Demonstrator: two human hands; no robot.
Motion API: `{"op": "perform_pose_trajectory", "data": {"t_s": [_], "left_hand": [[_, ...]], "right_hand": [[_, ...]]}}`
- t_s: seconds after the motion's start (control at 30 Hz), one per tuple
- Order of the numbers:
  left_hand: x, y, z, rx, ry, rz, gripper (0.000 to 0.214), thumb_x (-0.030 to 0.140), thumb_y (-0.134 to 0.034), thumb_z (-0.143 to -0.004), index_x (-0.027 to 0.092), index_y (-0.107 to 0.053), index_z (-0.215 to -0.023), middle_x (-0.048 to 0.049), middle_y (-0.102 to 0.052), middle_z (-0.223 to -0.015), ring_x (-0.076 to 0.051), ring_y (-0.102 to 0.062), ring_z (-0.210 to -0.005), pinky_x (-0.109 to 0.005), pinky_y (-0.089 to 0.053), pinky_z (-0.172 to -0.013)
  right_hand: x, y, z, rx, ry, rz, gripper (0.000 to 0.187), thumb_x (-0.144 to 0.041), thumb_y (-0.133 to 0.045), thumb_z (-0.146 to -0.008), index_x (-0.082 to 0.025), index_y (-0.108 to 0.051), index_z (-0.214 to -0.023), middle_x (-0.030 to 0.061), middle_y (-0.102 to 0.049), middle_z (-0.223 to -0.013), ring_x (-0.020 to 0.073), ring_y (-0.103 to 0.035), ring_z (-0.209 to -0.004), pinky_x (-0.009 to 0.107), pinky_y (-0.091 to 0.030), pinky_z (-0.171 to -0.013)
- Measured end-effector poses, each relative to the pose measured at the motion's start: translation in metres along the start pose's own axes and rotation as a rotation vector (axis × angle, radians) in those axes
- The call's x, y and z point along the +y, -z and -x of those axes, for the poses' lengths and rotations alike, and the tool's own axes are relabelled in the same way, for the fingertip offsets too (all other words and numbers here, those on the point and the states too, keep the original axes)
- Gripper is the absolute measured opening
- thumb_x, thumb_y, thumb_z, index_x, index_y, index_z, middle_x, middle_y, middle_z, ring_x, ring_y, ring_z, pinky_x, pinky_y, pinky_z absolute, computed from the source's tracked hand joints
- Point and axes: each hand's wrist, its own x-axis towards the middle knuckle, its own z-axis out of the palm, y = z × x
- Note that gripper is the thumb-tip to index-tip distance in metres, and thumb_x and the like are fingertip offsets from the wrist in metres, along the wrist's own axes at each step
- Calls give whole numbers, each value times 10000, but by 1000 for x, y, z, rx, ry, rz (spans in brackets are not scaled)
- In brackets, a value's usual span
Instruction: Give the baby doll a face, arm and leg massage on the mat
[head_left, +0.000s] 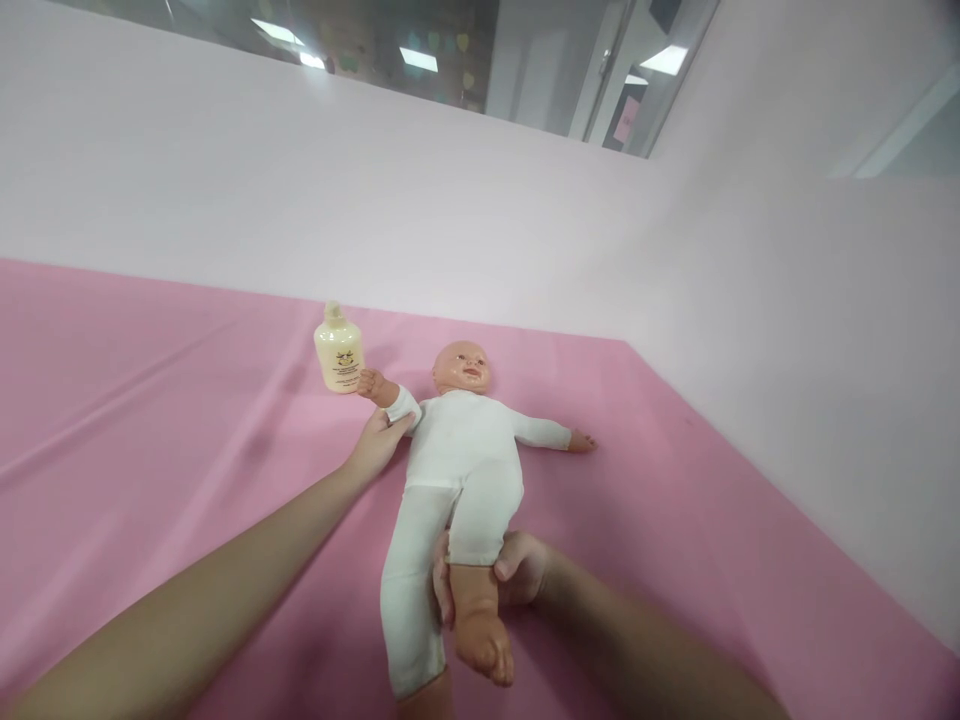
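A baby doll point(461, 440) in a white suit is laid on its back on a pink cloth point(637, 520), its head pointed away from the wearer and its legs toward the lower edge of the view. One of its arms is raised at the left of the view, and the other is stretched out to the right. The sleeve of the raised arm is held by the left hand point(382, 443), with the thumb laid over the fabric; the fingers are partly hidden behind the arm, so the firmness of that hold cannot be told. The doll's bent leg, at the right, is clasped near the trouser cuff by the right hand point(517, 568), thumb on one side and fingers on the other. The other leg is extended, and its foot is cut off by the frame.

Just beyond the doll's raised hand, a pale yellow bottle point(340, 350) is stood upright; whether the two are touching cannot be told. The cloth is bordered by a white wall point(337, 190), above which a window point(450, 60) with bright light panels is seen.
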Motion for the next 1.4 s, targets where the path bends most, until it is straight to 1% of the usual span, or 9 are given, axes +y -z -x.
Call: {"op": "perform_pose_trajectory", "data": {"t_s": [0.17,0.3,0.43,0.57,0.7,0.8,0.93,1.1,1.4], "left_hand": [[17,-6,11,-112,-149,-269,330,382,-651,-773,188,-653,-1039,-82,-675,-1071,-289,-600,-1049,-438,-432,-974],[31,-12,18,-143,-302,-342,310,301,-660,-739,215,-646,-1036,-69,-657,-1079,-282,-572,-1069,-417,-430,-979],[35,-12,18,-158,-348,-401,286,271,-631,-745,218,-645,-1025,-68,-657,-1042,-291,-568,-1058,-432,-432,-966],[33,-11,18,-168,-376,-431,272,265,-611,-763,222,-645,-1029,-66,-658,-1031,-288,-578,-1036,-425,-439,-947],[31,-10,17,-172,-371,-433,292,255,-612,-764,220,-638,-1053,-71,-651,-1064,-293,-568,-1063,-429,-431,-959],[28,-11,15,-181,-341,-373,312,282,-625,-772,230,-625,-1080,-71,-644,-1099,-280,-569,-1076,-424,-425,-977],[17,-9,12,-143,-228,-248,365,353,-653,-773,223,-610,-1112,-78,-639,-1131,-268,-584,-1072,-420,-432,-989],[6,-2,7,-100,-76,-263,432,445,-649,-779,179,-614,-1118,-92,-657,-1118,-295,-600,-1067,-432,-440,-972],[13,-2,8,-123,-46,-289,500,514,-613,-783,142,-603,-1117,-93,-686,-1089,-289,-617,-1045,-406,-474,-910]], "right_hand": [[3,4,0,75,120,-42,600,-536,-702,-555,-119,-581,-968,81,-667,-764,227,-646,-721,344,-460,-683],[0,4,-1,241,201,-56,594,-628,-654,-656,-123,-611,-965,36,-618,-730,175,-615,-676,321,-460,-718],[-3,2,-2,298,204,-35,584,-690,-629,-680,-161,-626,-928,20,-586,-723,153,-562,-652,322,-465,-735],[-3,1,-2,307,211,-32,607,-697,-618,-687,-136,-636,-917,26,-565,-725,142,-529,-635,320,-469,-733],[-3,1,-2,301,216,-28,605,-700,-599,-710,-143,-631,-945,30,-583,-743,140,-534,-630,313,-477,-740],[-3,1,-2,279,197,-44,606,-676,-643,-673,-137,-634,-949,29,-609,-738,148,-566,-634,302,-481,-734],[-2,1,-1,232,168,-23,612,-652,-648,-658,-128,-608,-972,30,-632,-736,171,-621,-682,304,-466,-728],[-1,0,0,190,149,3,587,-623,-612,-690,-137,-558,-1015,35,-660,-753,193,-644,-706,337,-445,-720],[-2,0,0,118,121,-34,604,-573,-671,-636,-126,-581,-1032,56,-690,-816,209,-662,-758,312,-464,-690]]}}
